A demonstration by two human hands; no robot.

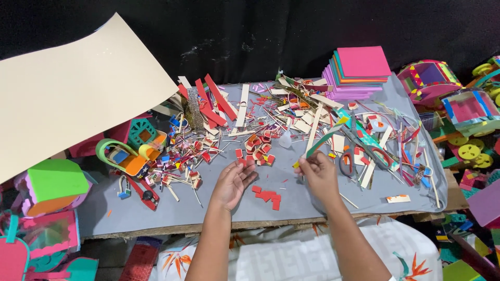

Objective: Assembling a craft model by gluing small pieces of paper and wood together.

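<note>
Left hand (233,183) fingers loosely open, empty (over red bits (267,196)); rt hand (320,176) pinching green strip (324,140).

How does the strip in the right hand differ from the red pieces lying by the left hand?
The strip is long, thin, green with a yellow edge; the red pieces are short and blocky. The strip is pinched in the right hand and slants up off the grey board; the red pieces lie flat and loose on it, beside the open left hand. Both look like cut craft material.

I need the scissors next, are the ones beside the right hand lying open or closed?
Cannot tell: the scissors lie flat among paper strips beside the right hand, which cover their blades.
</note>
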